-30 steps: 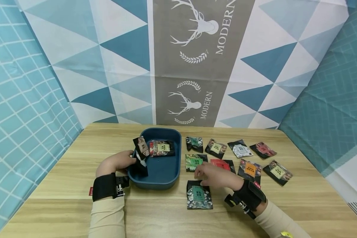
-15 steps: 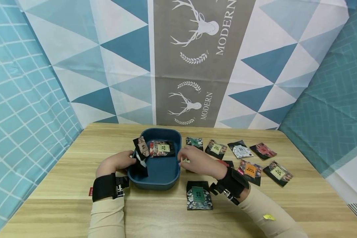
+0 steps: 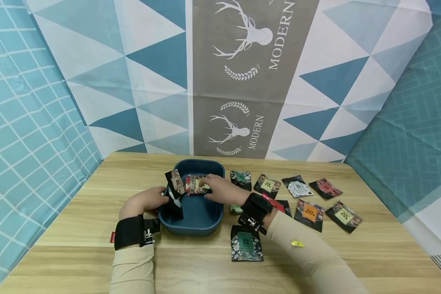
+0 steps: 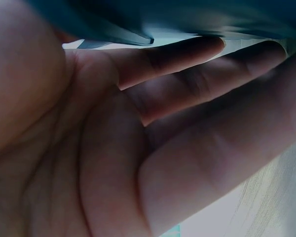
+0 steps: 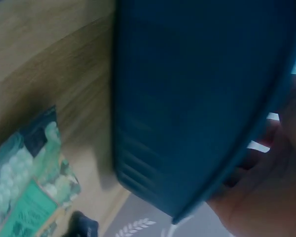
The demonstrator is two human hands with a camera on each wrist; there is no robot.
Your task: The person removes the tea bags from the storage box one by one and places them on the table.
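Note:
My left hand (image 3: 145, 200) grips the left wall of a dark blue plastic bin (image 3: 200, 230); in the left wrist view its fingers (image 4: 187, 94) lie along the outside of that wall. My right hand (image 3: 222, 189) reaches over the bin's right rim, fingers and thumb apart above a food packet (image 3: 193, 185) with a red print. The hand covers that packet's right side. More dark packets, one with a pinkish-brown label (image 3: 177, 182), lean at the bin's left side. In the right wrist view, the bin's outer wall (image 5: 187, 98) hides the right fingertips.
Right of the bin, several flat packets lie in rows on the wooden table (image 3: 194, 265), among them a packet with a green label (image 3: 246, 243), one with an orange label (image 3: 309, 214) and a white one (image 3: 297, 187). Patterned cloth (image 3: 239, 81) hangs behind the table.
My right hand has moved left from above the packets on the table, across the bin's right rim, to the packet inside. My left hand has stayed at the bin's left wall.

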